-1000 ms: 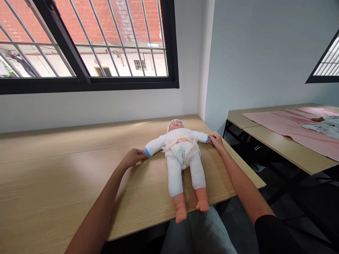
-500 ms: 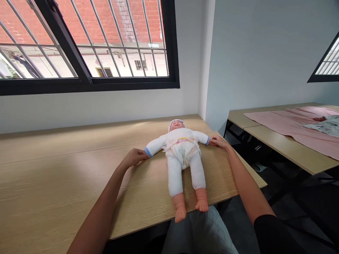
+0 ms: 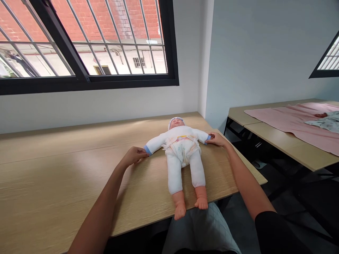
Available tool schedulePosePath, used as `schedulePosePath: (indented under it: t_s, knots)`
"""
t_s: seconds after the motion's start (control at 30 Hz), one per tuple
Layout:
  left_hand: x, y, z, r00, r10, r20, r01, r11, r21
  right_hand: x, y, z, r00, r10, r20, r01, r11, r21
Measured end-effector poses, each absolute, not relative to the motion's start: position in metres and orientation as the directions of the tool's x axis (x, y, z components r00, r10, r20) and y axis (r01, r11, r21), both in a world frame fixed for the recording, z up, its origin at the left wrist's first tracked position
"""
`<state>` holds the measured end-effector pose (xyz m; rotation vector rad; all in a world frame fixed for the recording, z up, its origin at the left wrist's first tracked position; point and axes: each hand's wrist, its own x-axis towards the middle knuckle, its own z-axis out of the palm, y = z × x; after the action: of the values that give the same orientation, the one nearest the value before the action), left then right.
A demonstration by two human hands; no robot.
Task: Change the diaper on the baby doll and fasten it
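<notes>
left hand [image 3: 134, 155] has its grip pinched on the blue cuff of one doll [image 3: 182, 155], lying face up on the counter [image 3: 53, 169]; right hand [image 3: 216, 140] grasps the other cuff. two bare feet overhang the near edge.

Little is changed: the doll [image 3: 182, 155] is shifted slightly toward 12 o'clock on the bench [image 3: 66, 169], and the right hand [image 3: 215, 140] is drawn closer against its cuff.

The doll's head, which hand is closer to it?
Right. The right hand grips the doll's cuff below its head; the left hand holds the other cuff, farther out.
</notes>
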<state>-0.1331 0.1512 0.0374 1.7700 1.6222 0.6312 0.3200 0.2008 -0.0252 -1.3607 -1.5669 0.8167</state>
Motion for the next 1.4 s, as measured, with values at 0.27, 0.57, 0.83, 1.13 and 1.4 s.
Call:
schedulePosePath:
  t_s: [0.27,0.57,0.83,1.13,1.4]
  knots:
    - [-0.138,0.154,0.034,0.116,0.991,-0.070,0.668,-0.026,0.743,0.318,0.198,-0.024,-0.075,0.938,0.338,0.782,0.265,-0.564]
    - [-0.138,0.155,0.031,0.135,0.988,-0.074,0.673,-0.037,0.739,0.312,0.191,-0.008,-0.153,0.936,0.318,0.882,0.274,-0.383]
    - [-0.138,0.154,0.034,0.112,0.992,-0.066,0.690,-0.029,0.723,0.266,0.183,-0.015,-0.175,0.892,0.416,0.981,0.193,-0.001]
    - [-0.154,0.159,0.036,0.101,0.993,-0.062,0.672,-0.022,0.740,0.279,0.188,-0.020,-0.264,0.818,0.511,0.957,0.155,0.246]
    - [-0.159,0.163,0.029,0.148,0.987,-0.067,0.714,-0.059,0.698,0.287,0.188,-0.024,-0.277,0.782,0.559,0.952,0.144,0.270]
